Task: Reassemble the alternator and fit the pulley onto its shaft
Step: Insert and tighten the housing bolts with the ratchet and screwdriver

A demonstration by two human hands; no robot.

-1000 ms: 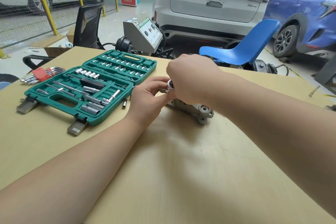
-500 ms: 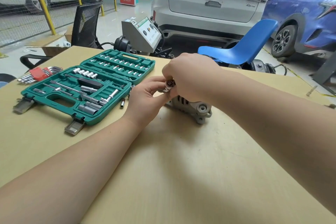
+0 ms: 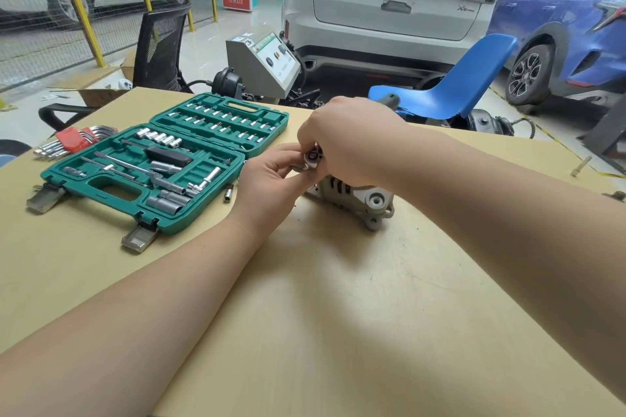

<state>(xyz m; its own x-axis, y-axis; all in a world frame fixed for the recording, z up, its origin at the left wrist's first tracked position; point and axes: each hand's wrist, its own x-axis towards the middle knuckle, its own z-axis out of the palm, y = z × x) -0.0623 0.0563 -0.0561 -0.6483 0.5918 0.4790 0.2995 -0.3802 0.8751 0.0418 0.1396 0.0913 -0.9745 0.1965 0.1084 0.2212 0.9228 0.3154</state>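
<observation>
The grey alternator (image 3: 359,196) lies on the tan table (image 3: 338,315), mostly hidden behind my hands; its vented body and one mounting ear show. My right hand (image 3: 349,142) curls over the top of it and grips a small silver socket-like piece (image 3: 311,157) whose hollow end faces me. My left hand (image 3: 267,179) comes in from the left, and its fingers pinch the same small piece from below. The pulley and shaft are hidden behind my hands.
An open green socket set case (image 3: 159,166) lies left of my hands, a loose bit (image 3: 228,195) beside it. A red holder of hex keys (image 3: 72,140) sits at the far left. A blue chair (image 3: 454,88), grey machine (image 3: 264,61) and parked cars stand beyond the table.
Both hands stay at the alternator. The silver piece between the fingers has turned slightly, and its hollow end shows more plainly.
</observation>
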